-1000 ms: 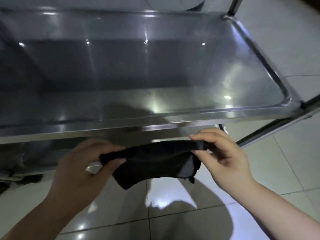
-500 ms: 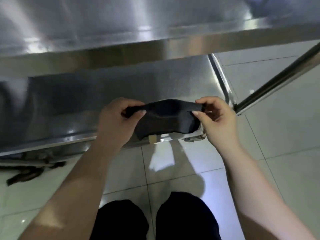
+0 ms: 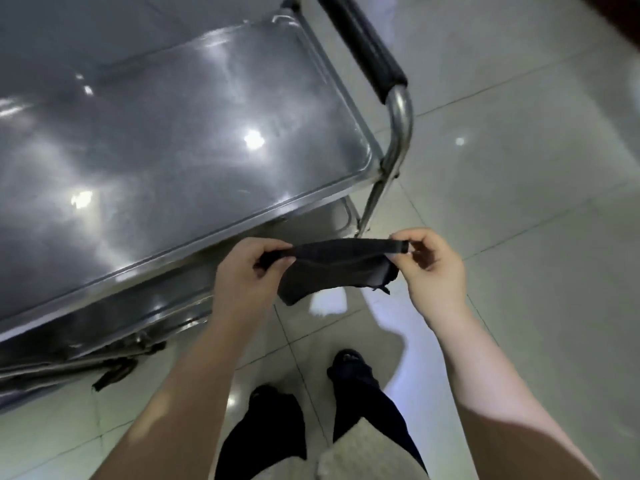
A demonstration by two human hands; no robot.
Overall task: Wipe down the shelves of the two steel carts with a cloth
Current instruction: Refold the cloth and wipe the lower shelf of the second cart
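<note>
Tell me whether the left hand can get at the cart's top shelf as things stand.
Probably yes. The left hand sits just off the near rim of the top shelf, and nothing stands between them. It pinches one end of the cloth, though, with the right hand pinching the other.

**Desk:** What is the setting?

**Photographer:** An indoor floor (image 3: 519,209) of large, pale, glossy tiles, crossed by thin dark grout lines (image 3: 485,89) that run at a slant through the picture.

**Desk:** And the light?

**Photographer:** A bright white reflection (image 3: 328,301) lies on a tile near centre, with a small, faint glint (image 3: 460,141) further right. A dark reddish-brown edge (image 3: 621,17) cuts the upper-right corner; what it is cannot be told.
</note>
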